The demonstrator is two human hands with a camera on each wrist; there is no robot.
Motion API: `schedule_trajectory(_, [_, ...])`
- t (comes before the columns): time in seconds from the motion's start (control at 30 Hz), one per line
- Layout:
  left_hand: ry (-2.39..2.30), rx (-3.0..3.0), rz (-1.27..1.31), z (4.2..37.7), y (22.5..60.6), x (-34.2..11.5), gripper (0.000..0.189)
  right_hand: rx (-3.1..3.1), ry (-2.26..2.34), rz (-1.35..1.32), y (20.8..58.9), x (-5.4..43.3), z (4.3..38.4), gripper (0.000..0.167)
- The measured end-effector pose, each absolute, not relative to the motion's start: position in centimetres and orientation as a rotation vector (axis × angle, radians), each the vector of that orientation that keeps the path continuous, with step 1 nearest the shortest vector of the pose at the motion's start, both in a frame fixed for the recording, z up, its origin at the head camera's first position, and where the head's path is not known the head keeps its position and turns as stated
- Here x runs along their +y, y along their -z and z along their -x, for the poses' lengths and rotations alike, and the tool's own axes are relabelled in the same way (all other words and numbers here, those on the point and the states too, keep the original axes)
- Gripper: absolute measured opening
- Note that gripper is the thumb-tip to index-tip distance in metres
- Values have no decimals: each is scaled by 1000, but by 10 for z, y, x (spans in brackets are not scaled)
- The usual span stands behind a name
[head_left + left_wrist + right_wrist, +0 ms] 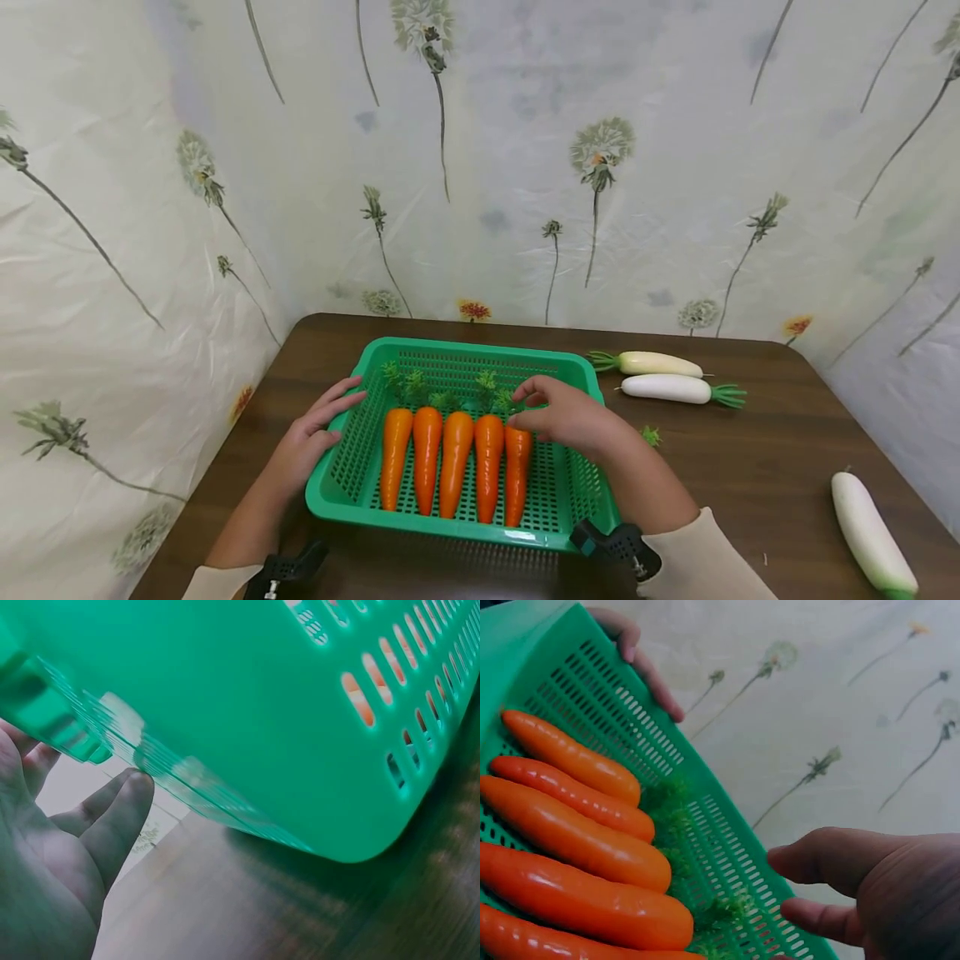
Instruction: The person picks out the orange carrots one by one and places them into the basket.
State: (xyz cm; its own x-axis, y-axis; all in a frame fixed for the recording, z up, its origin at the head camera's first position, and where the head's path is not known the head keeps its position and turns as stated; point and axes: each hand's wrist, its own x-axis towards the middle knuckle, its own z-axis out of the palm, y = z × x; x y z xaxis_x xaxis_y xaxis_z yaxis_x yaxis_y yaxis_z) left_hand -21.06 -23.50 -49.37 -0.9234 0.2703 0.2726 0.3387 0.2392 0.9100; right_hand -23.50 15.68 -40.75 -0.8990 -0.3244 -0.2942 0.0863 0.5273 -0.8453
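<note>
A green plastic basket with slotted walls holds several orange carrots in a row, leafy tops toward the far wall. My left hand rests at its left rim, fingers fairly straight; in the left wrist view its fingertips touch the basket's outer side. My right hand hovers over the basket's right part, thumb near the top of the rightmost carrot. In the right wrist view, this hand has thumb and finger spread apart, with nothing seen between them.
Behind and right of the basket lie two white radishes, one yellowish and one whiter. Another white radish lies at the table's right side. A small leafy sprig shows beside my right forearm. Flower-patterned sheeting hangs behind the brown table.
</note>
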Motion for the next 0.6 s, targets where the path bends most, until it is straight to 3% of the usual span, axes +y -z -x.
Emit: schedule_trajectory(0.6, [1845,-2426,568,212,494,-234,54,2437,1449,301,404,165,223,39])
